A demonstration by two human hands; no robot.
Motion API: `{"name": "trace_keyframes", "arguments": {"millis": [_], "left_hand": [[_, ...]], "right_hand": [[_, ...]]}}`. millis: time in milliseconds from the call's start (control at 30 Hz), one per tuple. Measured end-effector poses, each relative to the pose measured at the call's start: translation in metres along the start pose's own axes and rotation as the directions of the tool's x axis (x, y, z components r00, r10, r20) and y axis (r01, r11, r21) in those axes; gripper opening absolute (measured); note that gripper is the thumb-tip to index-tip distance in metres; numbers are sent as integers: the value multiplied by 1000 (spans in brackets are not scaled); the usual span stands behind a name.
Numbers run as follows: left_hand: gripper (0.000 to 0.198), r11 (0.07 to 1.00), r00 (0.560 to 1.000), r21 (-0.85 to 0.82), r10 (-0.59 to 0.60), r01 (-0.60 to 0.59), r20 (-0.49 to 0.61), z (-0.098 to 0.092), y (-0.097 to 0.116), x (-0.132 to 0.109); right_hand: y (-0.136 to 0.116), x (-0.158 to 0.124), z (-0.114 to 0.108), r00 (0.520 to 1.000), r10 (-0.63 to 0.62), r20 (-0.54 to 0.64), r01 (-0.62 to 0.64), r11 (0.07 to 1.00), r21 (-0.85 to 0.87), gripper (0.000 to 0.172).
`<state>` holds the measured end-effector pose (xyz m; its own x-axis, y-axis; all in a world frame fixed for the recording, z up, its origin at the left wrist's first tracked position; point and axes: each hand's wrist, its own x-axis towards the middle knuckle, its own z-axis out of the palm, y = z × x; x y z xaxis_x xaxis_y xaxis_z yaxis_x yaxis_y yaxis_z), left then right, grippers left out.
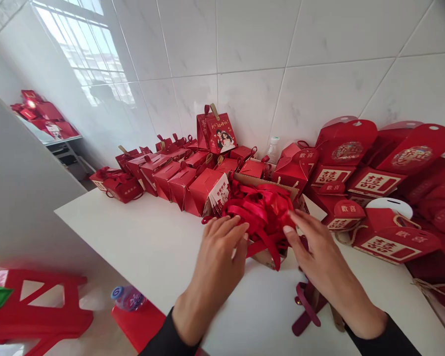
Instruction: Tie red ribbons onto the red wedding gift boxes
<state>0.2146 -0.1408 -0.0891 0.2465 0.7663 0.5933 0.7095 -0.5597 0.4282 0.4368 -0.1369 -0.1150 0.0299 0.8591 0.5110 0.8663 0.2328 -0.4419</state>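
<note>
A cardboard box (pixel 269 257) heaped with loose red ribbons (pixel 261 205) sits on the white table in front of me. At its left side is my left hand (pixel 220 247), palm down, fingers stretched and slightly bent at the edge of the heap. My right hand (pixel 315 247) is at the other side, thumb and fingers apart, fingertips by the ribbons. Neither hand visibly grips anything; whether the fingertips touch the ribbons is hard to tell. Dark red straps (pixel 307 309) lie on the table partly under my right hand and wrist.
Rows of folded red gift boxes (pixel 178 180) stand behind, one taller box (pixel 217 131) on top. Larger red boxes (pixel 383 183) crowd the right side. A clear bottle (pixel 273 150) stands near the tiled wall. Below the white table (pixel 133 235) are red stools (pixel 55 301) and another bottle (pixel 128 297).
</note>
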Motion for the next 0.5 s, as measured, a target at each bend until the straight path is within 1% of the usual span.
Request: {"name": "trace_keyframes", "arguments": {"millis": [33,67,100,133,167,200,233,267,300,333,367,400,433,500], "left_hand": [[25,1000,998,-21,0,-1,-63,-10,-3,-5],[24,999,991,-38,-28,23,-127,-18,-7,-12],[22,996,982,-43,-80,73,-173,-24,-10,-21],[20,988,970,-37,-151,147,-192,-27,-13,-32],[19,974,959,-14,-227,228,-170,-26,-16,-45],[19,954,950,28,-294,299,-108,-23,-18,-60],[27,934,936,70,-349,351,-39,-18,-21,-76],[37,923,924,105,-377,370,55,-11,-22,-93],[43,913,909,136,-401,386,112,-4,-24,-108],[37,897,886,166,-435,411,160,3,-25,-121],[25,888,862,178,-456,424,221,8,-26,-131],[19,882,839,181,-471,436,273,12,-27,-138],[21,878,815,176,-480,446,326,13,-27,-141],[24,873,775,148,-483,465,408,10,-26,-136]], "right_hand": [[0,-3,-8,999,46,-17,-45,998,31,51],[-1,-6,-15,995,97,-30,-95,994,62,51],[-1,-10,-21,989,140,-41,-136,987,91,49],[-1,-14,-25,984,169,-48,-163,980,111,47],[-1,-18,-28,982,183,-46,-176,977,121,45],[0,-22,-29,982,187,-38,-181,975,128,44],[0,-26,-29,982,188,-27,-183,974,132,43],[1,-29,-28,982,189,-9,-186,973,135,42],[2,-32,-27,981,195,11,-195,971,139,41],[2,-33,-25,978,207,32,-209,967,144,41],[2,-35,-24,974,221,52,-226,962,150,41],[2,-36,-23,970,234,72,-243,957,158,41],[1,-37,-23,965,245,92,-258,951,168,42],[-2,-38,-24,957,265,117,-283,941,186,42]]}}
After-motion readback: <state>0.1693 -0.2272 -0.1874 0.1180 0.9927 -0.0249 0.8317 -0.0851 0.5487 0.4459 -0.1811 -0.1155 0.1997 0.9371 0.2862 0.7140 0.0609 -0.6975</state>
